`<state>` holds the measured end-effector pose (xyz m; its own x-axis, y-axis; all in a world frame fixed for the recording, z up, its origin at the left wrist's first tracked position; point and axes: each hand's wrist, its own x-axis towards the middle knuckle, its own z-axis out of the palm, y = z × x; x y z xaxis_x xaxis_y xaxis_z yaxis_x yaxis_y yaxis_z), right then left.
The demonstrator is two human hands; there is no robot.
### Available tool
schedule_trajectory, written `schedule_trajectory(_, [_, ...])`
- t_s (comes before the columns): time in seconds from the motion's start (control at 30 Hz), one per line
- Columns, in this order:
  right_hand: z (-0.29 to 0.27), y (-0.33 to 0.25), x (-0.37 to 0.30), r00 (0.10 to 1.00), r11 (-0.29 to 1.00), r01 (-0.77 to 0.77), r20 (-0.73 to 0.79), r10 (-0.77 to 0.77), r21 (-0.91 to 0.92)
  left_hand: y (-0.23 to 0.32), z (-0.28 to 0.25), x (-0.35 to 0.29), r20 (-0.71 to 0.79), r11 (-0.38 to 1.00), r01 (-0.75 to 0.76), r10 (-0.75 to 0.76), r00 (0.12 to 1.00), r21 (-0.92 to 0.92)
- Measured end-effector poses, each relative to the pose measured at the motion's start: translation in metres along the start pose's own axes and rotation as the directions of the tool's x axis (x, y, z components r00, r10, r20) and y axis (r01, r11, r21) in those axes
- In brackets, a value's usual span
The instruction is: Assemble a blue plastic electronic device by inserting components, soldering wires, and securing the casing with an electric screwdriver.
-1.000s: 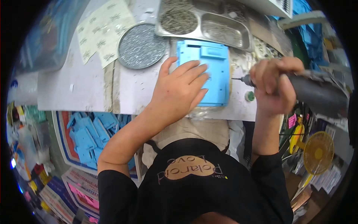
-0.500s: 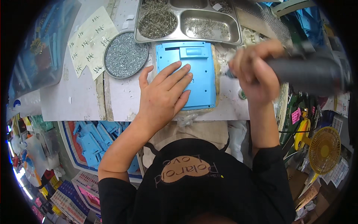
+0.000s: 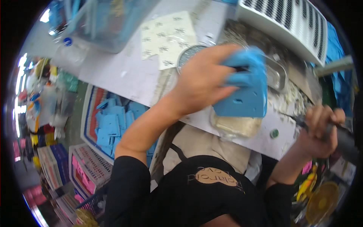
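Note:
My left hand (image 3: pixel 202 77) grips a light-blue plastic panel (image 3: pixel 245 101) by its left side and holds it tilted, above a cream pad wrapped in clear plastic (image 3: pixel 238 126). The panel has a few small holes and a raised part; its upper end is smeared by motion. At the right, my right hand (image 3: pixel 319 130) is wrapped around a dark power screwdriver (image 3: pixel 345 142), its bit pointing left toward the table, apart from the panel. A round dish of small screws (image 3: pixel 184 60) is partly hidden behind my left hand.
A compartmented metal tray (image 3: pixel 279 73) lies behind the panel, below a white slatted casing (image 3: pixel 287 28). Patterned paper (image 3: pixel 168 36) and a clear plastic bin (image 3: pixel 113 28) are at the far left. A crate of blue parts (image 3: pixel 113 125) stands left of me; a yellow fan (image 3: pixel 323 202) is lower right.
My left hand has gone from lying flat on the panel to gripping and lifting it off the pad. The screwdriver has moved away to the lower right. The whole view has turned.

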<state>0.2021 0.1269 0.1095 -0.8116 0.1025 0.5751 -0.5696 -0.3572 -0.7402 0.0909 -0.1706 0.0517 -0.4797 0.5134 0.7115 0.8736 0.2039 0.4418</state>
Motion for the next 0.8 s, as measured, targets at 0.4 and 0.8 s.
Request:
schedule_trajectory(0.4, [-0.018,0.048,0.014,0.994,0.996,-0.085,-0.077,0.082,-0.034,0.004,-0.212,-0.579,-0.74,-0.372,0.707,-0.073,-0.669,-0.602])
schedule_trajectory(0.8, [-0.002,0.06,0.021,0.983,0.986,-0.151,-0.115,0.142,-0.071,-0.164,-0.441,0.056,-0.51,0.148,0.492,0.365,0.779,0.858])
